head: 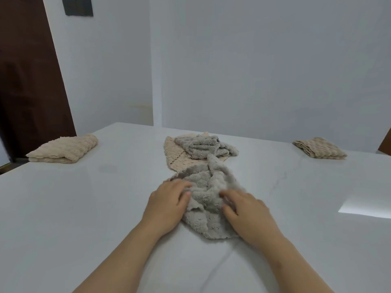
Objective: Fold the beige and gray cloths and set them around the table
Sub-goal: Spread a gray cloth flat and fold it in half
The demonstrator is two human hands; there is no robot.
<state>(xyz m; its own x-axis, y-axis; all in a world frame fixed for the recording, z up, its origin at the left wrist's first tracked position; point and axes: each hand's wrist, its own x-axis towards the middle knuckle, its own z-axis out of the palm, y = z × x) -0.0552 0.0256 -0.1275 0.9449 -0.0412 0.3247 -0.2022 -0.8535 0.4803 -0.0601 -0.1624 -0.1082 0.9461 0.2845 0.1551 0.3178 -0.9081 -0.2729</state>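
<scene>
The gray cloth (pixel 204 194) is pressed under the relaxed left hand (pixel 169 200); the right hand's (pixel 247 210) hold on it cannot be told. Beyond it, a heap (pixel 201 148) is left on the desk (pixel 84 208).

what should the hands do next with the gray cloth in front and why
Probably spread it flat: the gray cloth that the left hand and right hand touch lies bunched and creased on the table, so it likely needs smoothing outward before any neat fold.
</scene>
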